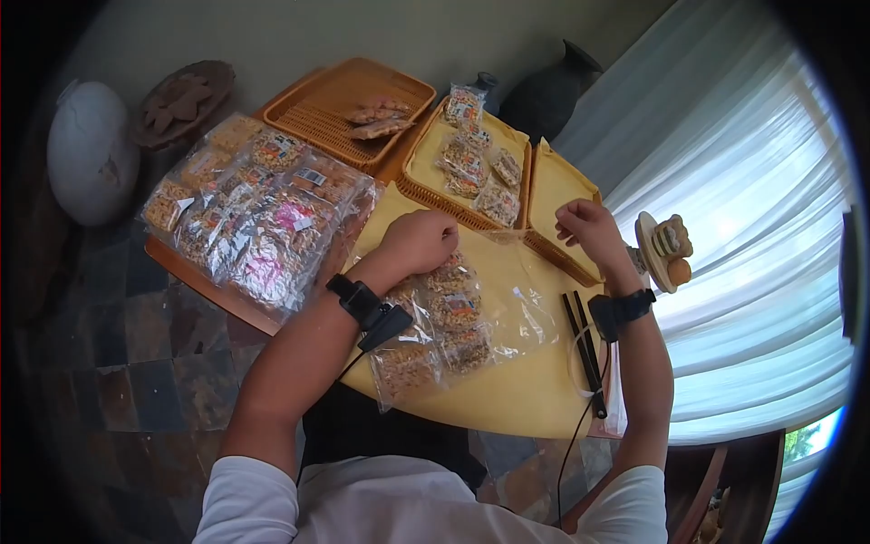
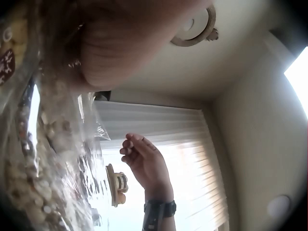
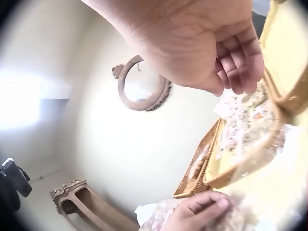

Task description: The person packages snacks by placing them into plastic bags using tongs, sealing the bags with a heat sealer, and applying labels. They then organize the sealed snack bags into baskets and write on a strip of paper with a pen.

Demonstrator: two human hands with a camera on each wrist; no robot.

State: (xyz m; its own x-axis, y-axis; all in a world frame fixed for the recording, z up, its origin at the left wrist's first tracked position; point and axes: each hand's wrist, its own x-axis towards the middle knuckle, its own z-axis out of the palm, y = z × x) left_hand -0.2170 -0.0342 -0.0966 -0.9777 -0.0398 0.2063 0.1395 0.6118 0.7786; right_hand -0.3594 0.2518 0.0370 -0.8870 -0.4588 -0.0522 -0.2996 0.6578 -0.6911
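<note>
A large clear plastic bag (image 1: 535, 313) lies on the yellow tabletop with several wrapped puffed-grain snack packs (image 1: 453, 304) inside. At the bag's far edge my left hand (image 1: 421, 240) grips the plastic with curled fingers. In the left wrist view the crinkled plastic (image 2: 82, 159) fills the left side, close against that hand. My right hand (image 1: 587, 231) is raised over the right part of the table, near the yellow-lined basket, its fingers loosely bent with nothing between them. The right wrist view shows its palm and fingertips (image 3: 250, 86) bare.
Several filled clear bags (image 1: 263, 213) are heaped at the left. Behind stand a wicker basket (image 1: 317, 100) with a few packs, a lined basket (image 1: 444, 195) holding more packs, and another lined basket (image 1: 553, 181). Black sticks (image 1: 584, 354) lie at the right edge near a white curtain (image 1: 743, 272).
</note>
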